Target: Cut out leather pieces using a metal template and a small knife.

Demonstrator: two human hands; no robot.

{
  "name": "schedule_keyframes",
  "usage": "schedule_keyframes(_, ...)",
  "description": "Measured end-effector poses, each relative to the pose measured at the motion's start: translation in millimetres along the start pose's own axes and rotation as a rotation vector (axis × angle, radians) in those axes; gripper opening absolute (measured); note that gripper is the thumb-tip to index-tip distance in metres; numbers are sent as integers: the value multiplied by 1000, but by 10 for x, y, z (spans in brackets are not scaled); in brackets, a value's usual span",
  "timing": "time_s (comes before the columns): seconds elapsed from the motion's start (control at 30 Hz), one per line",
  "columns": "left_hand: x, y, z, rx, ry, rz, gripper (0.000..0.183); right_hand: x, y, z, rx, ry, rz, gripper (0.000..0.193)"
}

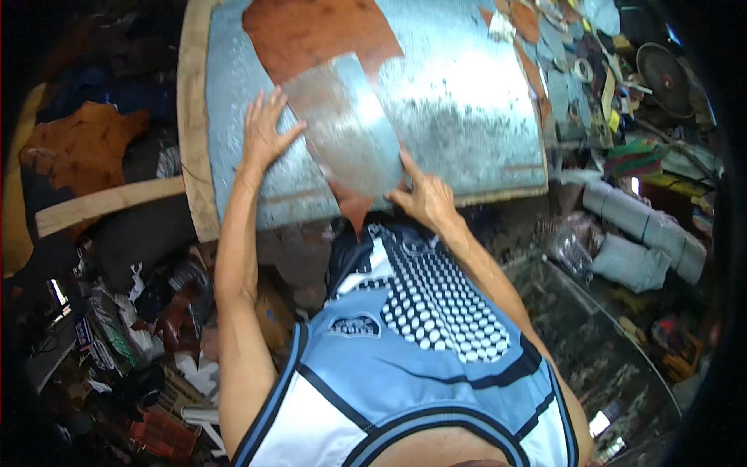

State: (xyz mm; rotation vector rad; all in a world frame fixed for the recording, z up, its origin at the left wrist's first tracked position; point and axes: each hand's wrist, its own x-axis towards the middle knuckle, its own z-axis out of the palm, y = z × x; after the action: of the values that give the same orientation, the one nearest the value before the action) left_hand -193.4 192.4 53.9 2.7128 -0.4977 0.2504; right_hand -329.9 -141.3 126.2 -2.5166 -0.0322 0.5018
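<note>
A thin, shiny grey sheet with a curved right edge, a template-like shape (342, 124), lies over a brown leather hide (319, 35) on the metal-topped table. A pointed tip of the leather hangs past the table's near edge below the sheet. My left hand (267, 131) rests with its fingers spread, fingertips and thumb at the sheet's left edge. On the opposite side, my right hand (428, 198) grips the sheet's lower right rim, forefinger along the edge and thumb near the bottom corner. Its other fingers are curled and partly hidden.
The metal-topped table (467, 132) has a wooden border (194, 117) at its left. Leather scraps (556, 62) crowd its right end. Another brown hide (85, 144) lies at the left, near a wooden bar (109, 206). Wrapped rolls (646, 226) sit at the right.
</note>
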Motion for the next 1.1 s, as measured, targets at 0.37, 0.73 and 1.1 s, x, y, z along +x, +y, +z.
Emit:
schedule_keyframes(0.37, -92, 98, -60, -75, -59, -55, 75, -36, -4, 42, -76, -40, -5, 95)
schedule_keyframes(0.73, -41, 90, -12, -104, -22, -39, 79, 11, 71, 59, -108, -31, -6, 95)
schedule_keyframes(1.1, -80, 98, -19, -89, -18, -39, 79, -43, 12, 46, -93, 12, -27, 93)
